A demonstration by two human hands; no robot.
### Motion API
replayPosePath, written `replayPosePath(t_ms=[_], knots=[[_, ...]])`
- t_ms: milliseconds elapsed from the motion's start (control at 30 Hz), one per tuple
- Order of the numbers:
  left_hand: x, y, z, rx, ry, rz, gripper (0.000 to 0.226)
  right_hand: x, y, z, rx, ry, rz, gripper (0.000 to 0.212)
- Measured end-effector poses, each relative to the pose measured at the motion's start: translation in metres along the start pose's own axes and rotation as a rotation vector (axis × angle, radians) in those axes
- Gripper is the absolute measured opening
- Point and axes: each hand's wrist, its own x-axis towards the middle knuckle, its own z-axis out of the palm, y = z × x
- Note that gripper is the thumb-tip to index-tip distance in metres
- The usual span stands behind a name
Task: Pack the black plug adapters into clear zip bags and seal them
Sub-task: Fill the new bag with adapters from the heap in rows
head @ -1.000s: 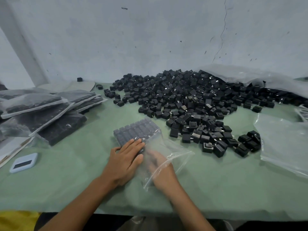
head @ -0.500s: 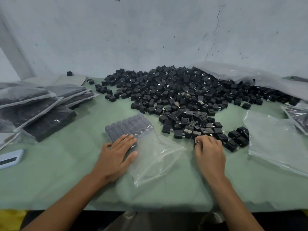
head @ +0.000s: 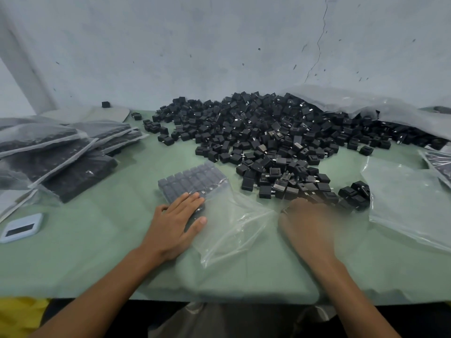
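Observation:
A big heap of black plug adapters (head: pixel 268 137) covers the middle and right of the green table (head: pixel 102 252). In front of it lies a clear zip bag (head: pixel 231 223), its far end filled with neat rows of adapters (head: pixel 190 181) and its mouth lying open towards me. My left hand (head: pixel 175 223) presses flat on the filled part of the bag. My right hand (head: pixel 307 220), blurred, sits at the heap's near edge to the right of the bag's mouth. Its fingers are curled down over loose adapters there.
Several filled bags (head: pixel 61 152) are stacked at the left. Empty clear bags (head: pixel 410 198) lie at the right, and a large plastic sack (head: pixel 366 106) spills the heap at the back right. A small white device (head: pixel 20 228) lies at the near left. The wall is close behind.
My right hand has come out of the bag's mouth and moved right to the near edge of the heap. My left hand has stayed flat on the bag.

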Motion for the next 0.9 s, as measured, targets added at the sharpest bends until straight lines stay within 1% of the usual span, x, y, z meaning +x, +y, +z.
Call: replayPosePath(t_ms=[67, 133, 200, 267, 367, 400, 467, 567, 667, 700, 767, 800, 833, 900], knots=[[0.000, 0.000, 0.000, -0.005, -0.003, 0.001, 0.072, -0.004, -0.004, -0.008, 0.151, -0.013, 0.017, 0.025], [0.000, -0.001, 0.001, -0.008, -0.002, 0.004, 0.072, -0.014, -0.009, -0.021, 0.369, -0.031, 0.080, 0.034], [0.001, -0.002, 0.001, -0.012, 0.006, 0.006, 0.072, -0.030, -0.016, -0.033, 0.534, -0.086, 0.118, 0.032], [0.001, -0.002, 0.001, -0.002, 0.010, 0.010, 0.072, -0.048, -0.028, -0.037, 0.645, -0.182, 0.135, 0.025], [0.001, -0.002, 0.001, 0.013, 0.014, 0.012, 0.071, -0.067, -0.052, -0.028, 0.802, -0.424, 0.130, 0.019], [0.001, -0.001, 0.001, 0.018, 0.014, 0.012, 0.071, -0.068, -0.061, -0.025, 0.842, -0.500, 0.120, 0.018], [0.001, -0.001, 0.001, 0.030, 0.018, 0.005, 0.067, -0.065, -0.078, -0.015, 0.915, -0.582, 0.098, 0.022], [0.000, 0.001, 0.000, 0.025, 0.031, -0.001, 0.059, -0.048, -0.101, 0.002, 1.010, -0.615, 0.168, 0.016], [-0.001, 0.002, -0.001, 0.002, 0.040, -0.004, 0.058, -0.030, -0.115, 0.025, 0.997, -0.600, 0.213, 0.020], [0.000, 0.002, -0.002, 0.002, 0.040, -0.004, 0.060, -0.027, -0.119, 0.033, 1.050, -0.610, 0.249, 0.018], [0.000, 0.003, -0.003, 0.005, 0.039, -0.001, 0.061, -0.021, -0.129, 0.045, 1.176, -0.643, 0.340, 0.021], [0.000, 0.003, -0.003, 0.002, 0.040, 0.001, 0.060, -0.018, -0.134, 0.051, 1.202, -0.630, 0.372, 0.021], [0.000, 0.004, -0.003, 0.001, 0.040, 0.001, 0.058, -0.014, -0.137, 0.058, 1.183, -0.588, 0.388, 0.020], [0.000, 0.005, -0.004, 0.004, 0.037, 0.000, 0.058, -0.005, -0.141, 0.070, 1.040, -0.490, 0.395, 0.023]])
